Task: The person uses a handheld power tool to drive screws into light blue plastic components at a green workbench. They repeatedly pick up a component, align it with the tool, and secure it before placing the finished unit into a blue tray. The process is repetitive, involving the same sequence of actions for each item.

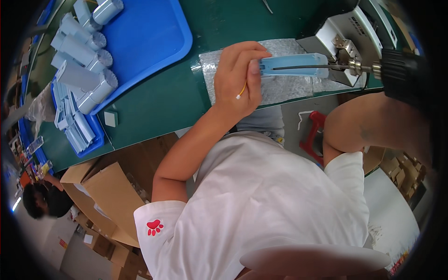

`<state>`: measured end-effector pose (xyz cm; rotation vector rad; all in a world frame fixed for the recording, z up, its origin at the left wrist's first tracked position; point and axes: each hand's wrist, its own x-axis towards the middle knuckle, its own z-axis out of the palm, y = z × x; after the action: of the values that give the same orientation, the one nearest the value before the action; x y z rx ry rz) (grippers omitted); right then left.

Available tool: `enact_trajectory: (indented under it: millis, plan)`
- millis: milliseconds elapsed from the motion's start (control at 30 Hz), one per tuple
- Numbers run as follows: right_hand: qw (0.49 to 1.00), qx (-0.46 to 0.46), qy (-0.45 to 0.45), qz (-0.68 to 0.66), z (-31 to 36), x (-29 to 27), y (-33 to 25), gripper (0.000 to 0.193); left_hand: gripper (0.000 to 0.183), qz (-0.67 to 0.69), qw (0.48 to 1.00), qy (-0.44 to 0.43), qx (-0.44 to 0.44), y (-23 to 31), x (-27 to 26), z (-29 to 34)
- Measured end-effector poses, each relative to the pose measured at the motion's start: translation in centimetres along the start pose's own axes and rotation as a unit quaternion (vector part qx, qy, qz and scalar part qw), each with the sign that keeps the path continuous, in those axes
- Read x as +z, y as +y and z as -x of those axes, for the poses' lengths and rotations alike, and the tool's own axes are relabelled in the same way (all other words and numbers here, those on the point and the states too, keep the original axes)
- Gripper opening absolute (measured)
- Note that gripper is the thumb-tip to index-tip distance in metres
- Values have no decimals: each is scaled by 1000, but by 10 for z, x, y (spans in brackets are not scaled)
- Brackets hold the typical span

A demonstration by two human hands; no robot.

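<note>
My left hand is closed around one end of a long light-blue plastic housing, held level over the bench. A short yellow wire with a small white connector hangs out beside my thumb. From the right, a black electric screwdriver points left, its long thin bit lying along the inside of the housing, the tip near my fingers. My right forearm reaches toward the back of the screwdriver. The hand itself is lost in the dark rim, so its fingers are hidden.
Bubble wrap covers part of the green bench. A metal box-shaped device stands behind the bit. At left, a blue tray and light-blue housings sit beside a smaller tray of parts. Cardboard boxes and a person are lower left.
</note>
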<state>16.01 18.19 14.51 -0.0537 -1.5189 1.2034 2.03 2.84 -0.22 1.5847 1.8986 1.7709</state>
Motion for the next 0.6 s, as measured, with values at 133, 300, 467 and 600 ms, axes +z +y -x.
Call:
enact_trajectory:
  millis: [133, 300, 467, 600]
  plan:
    - [1000, -2, -5, -5, -5, 0, 1, 65, 24, 11, 1000, 21, 9, -3, 2, -1]
    - [1000, -8, -7, -7, -11, -3, -3, 65, 16, 17, 999, 38, 19, -3, 3, -3]
    - [1000, -10, -9, -7, -11, -6, -3, 64, 16, 12, 999, 34, 21, -4, 3, -3]
    - [1000, -11, -11, -9, -12, -8, -6, 64, 27, 4, 1000, 10, 1, -1, 0, -2]
